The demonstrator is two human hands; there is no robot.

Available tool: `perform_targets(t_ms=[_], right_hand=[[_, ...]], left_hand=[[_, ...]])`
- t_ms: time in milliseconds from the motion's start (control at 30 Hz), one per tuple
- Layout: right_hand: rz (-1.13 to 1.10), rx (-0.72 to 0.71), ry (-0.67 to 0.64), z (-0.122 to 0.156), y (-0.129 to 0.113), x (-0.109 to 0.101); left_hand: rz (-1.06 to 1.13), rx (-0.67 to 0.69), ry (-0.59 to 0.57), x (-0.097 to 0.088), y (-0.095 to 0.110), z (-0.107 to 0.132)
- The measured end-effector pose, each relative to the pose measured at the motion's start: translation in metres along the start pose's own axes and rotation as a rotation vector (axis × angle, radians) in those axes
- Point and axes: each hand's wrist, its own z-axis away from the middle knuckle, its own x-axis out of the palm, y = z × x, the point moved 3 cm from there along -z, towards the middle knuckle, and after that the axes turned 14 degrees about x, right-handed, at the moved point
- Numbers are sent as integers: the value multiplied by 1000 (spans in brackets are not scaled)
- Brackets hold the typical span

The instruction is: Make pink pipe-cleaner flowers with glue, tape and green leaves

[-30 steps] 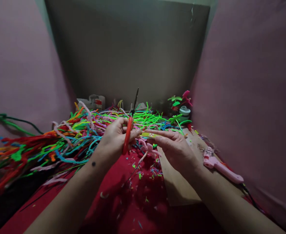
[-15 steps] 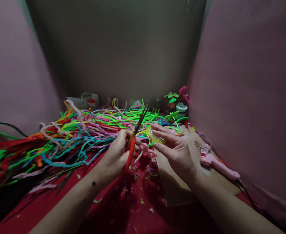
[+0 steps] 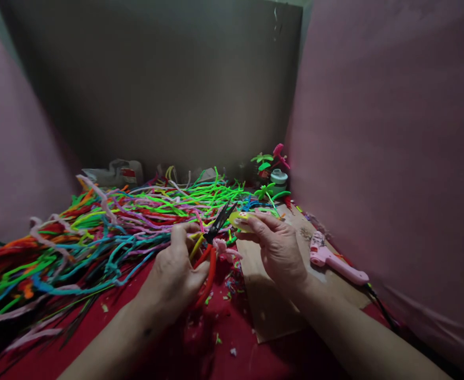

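Observation:
My left hand [image 3: 180, 272] is closed around a pair of scissors [image 3: 212, 264] with red handles. Their dark blades point up and to the right, slightly parted. A pink fuzzy pipe-cleaner flower [image 3: 226, 251] sits beside the handles at my left hand; the fingers on its stem, if any, are hidden. My right hand [image 3: 279, 248] pinches a yellow roll of tape [image 3: 239, 221] between thumb and fingers, close to the blade tips.
A big heap of coloured pipe cleaners [image 3: 137, 216] spreads over the left and back. On the right, a pink glue gun [image 3: 337, 262] lies on a cardboard sheet [image 3: 271, 311]. Fuzzy green leaves [image 3: 264, 191] stand near a lidded jar [image 3: 278, 178]. Clippings dot the red cloth [image 3: 232, 364].
My right hand has gone from spread fingers over the tape roll to gripping and raising it. The scissors have turned in my left hand. The whole view has shifted slightly right.

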Motion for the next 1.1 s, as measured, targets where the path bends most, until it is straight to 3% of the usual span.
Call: perform_targets(t_ms=[233,500,1100], right_hand=[[-10,-12,45,-2,-4,-6],[-11,-44,44,-2,-5,-6],[34,-43,41,-1,-4,-5]], left_hand=[[-120,330,-123,13,2,8],[-198,337,-154,21,2,13],[-115,304,-158,21,3,14]])
